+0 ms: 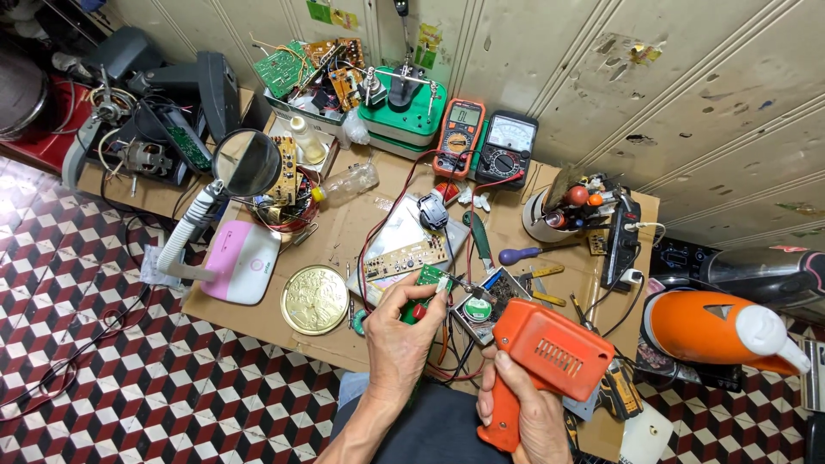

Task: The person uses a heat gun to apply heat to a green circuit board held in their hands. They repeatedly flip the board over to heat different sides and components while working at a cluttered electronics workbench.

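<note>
Gripping an orange soldering gun [540, 361] by its handle, the right hand [520, 411] has its fingers [490, 404] wrapped tightly around the grip, and the gun's body points up and away from them toward the middle of the cardboard work mat [344, 232]. The left hand [397, 331] pinches a small green circuit board [430, 279] between thumb and fingers [440, 288], with the fingers narrow and closed on the board's near edge. Just beyond those fingertips lies a longer tan circuit board [404, 256] on a grey plate, and a little tin of solder paste [478, 308] sits just to the right of them, between the two hands. Red and black wires [447, 348] loop under the left hand and run back toward an orange multimeter [458, 136] and a black meter [507, 148], both well beyond the fingers against the wall. To the left of the left hand rests a round gold lid [314, 299], and farther left a pink lamp base [241, 258] with a magnifying glass [246, 161] above it. Well to the right of the right hand lies an orange hair dryer [713, 326].
</note>
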